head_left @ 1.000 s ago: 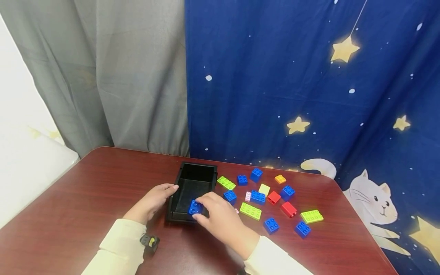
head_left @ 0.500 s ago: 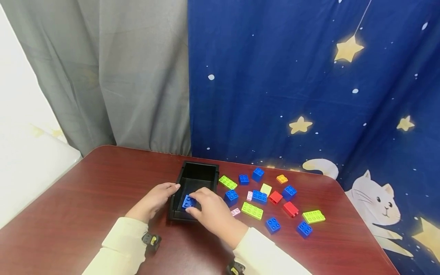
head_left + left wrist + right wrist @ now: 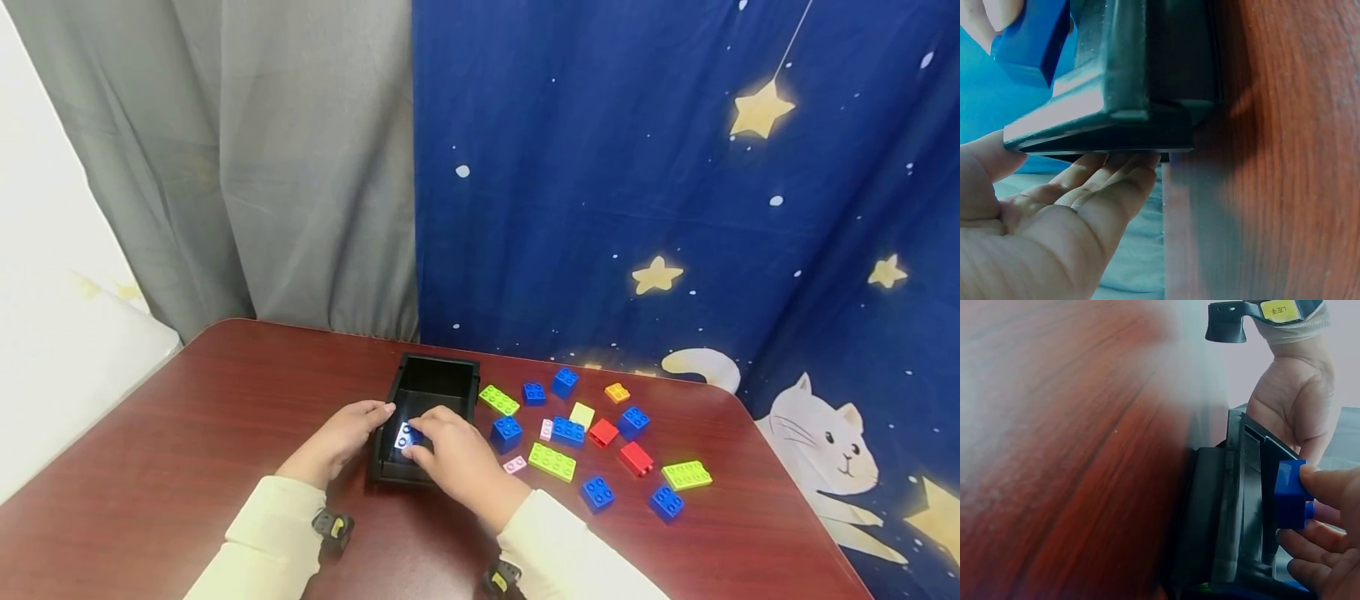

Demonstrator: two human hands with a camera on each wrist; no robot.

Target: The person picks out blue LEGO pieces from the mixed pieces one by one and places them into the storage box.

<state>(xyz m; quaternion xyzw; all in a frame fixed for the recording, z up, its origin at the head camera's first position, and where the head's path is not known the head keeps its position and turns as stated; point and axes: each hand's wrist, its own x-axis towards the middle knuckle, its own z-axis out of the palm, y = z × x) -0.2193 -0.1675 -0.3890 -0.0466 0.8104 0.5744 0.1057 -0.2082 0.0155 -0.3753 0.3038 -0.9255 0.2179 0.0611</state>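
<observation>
A black plastic bin [image 3: 399, 472] sits on the table, its open top facing up. My left hand [image 3: 341, 435] grips its left side; in the left wrist view the thumb is at the rim [image 3: 1072, 112] and the fingers lie against the outside. My right hand [image 3: 461, 457] pinches a blue toy brick [image 3: 406, 436] between thumb and fingers over the near part of the bin. The right wrist view shows the brick [image 3: 1290, 494] turned sideways near the bin's edge, with the left hand [image 3: 1294, 400] beyond. Part of the bin floor is hidden behind the right hand.
Right of the bin lie several loose bricks: blue ones [image 3: 597, 493], lime green ones [image 3: 552, 462], red ones [image 3: 637, 458], pale pink ones [image 3: 514, 464], a yellow one [image 3: 581, 415] and an orange one [image 3: 617, 392]. Curtains [image 3: 600, 208] hang behind the table [image 3: 285, 375].
My right hand has carried the blue brick leftward over the bin, and the studded face now catches bright light. A pale pink brick by the right hand has come fully into view. The left hand keeps its grip.
</observation>
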